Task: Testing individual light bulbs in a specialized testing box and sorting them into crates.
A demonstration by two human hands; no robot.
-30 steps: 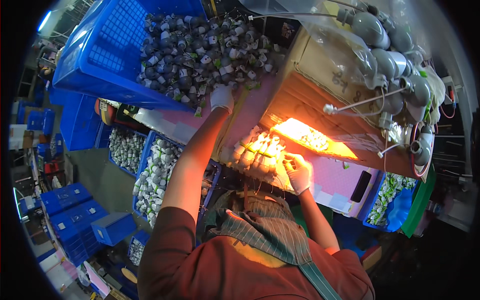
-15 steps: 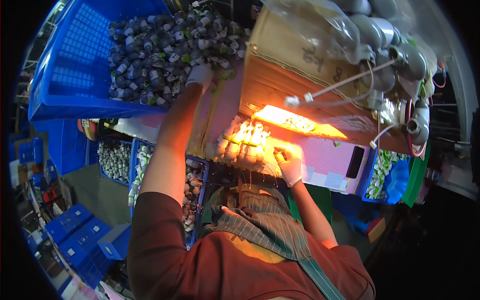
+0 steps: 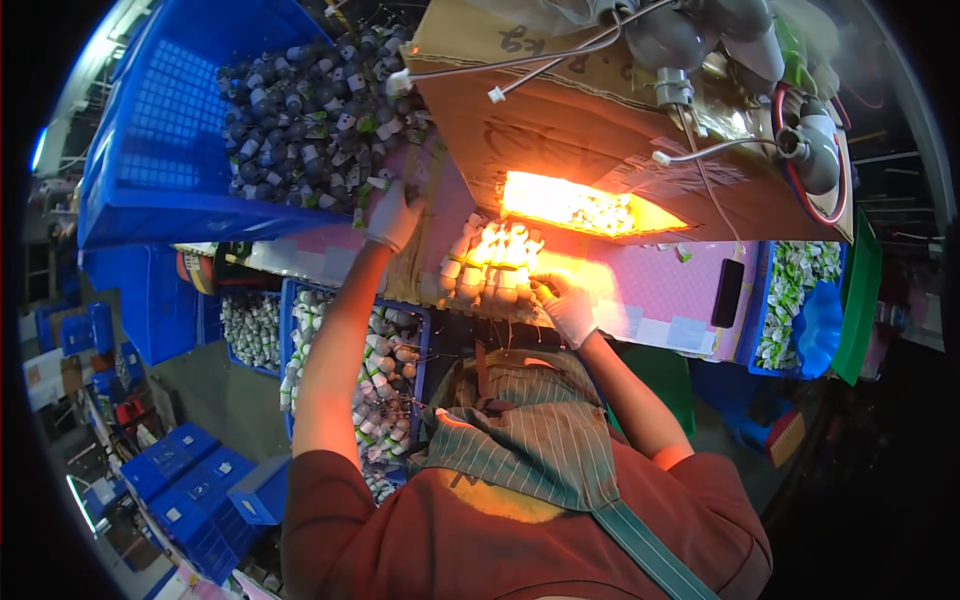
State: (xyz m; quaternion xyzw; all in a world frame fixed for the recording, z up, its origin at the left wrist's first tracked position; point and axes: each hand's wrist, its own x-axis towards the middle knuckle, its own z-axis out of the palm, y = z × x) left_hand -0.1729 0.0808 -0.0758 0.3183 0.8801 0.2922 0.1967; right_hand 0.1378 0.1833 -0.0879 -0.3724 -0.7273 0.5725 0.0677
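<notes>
My left hand (image 3: 395,217), in a pale glove, is at the near edge of a heap of small grey bulb-shaped parts (image 3: 290,130) with white collars and green bits. Its fingers are curled; what they hold is hidden. My right hand (image 3: 566,308), gloved too, has its fingers pinched together at the right end of a row of similar white-necked parts (image 3: 490,265). Those parts lie side by side at the table's near edge, brightly lit. Whatever sits between the right fingertips is too small to name.
A blue crate (image 3: 150,215) stands beside the heap. Behind the row is a cardboard box (image 3: 570,130) with a glowing opening; wired grey parts (image 3: 670,40) lie on top. A black phone (image 3: 728,293) and a bin of green-white pieces (image 3: 800,270) are at right. More filled crates (image 3: 425,350) stand below.
My left hand has drawn back from the heap toward me. My right hand has moved left, closer to the row of parts. The view has shifted slightly.
</notes>
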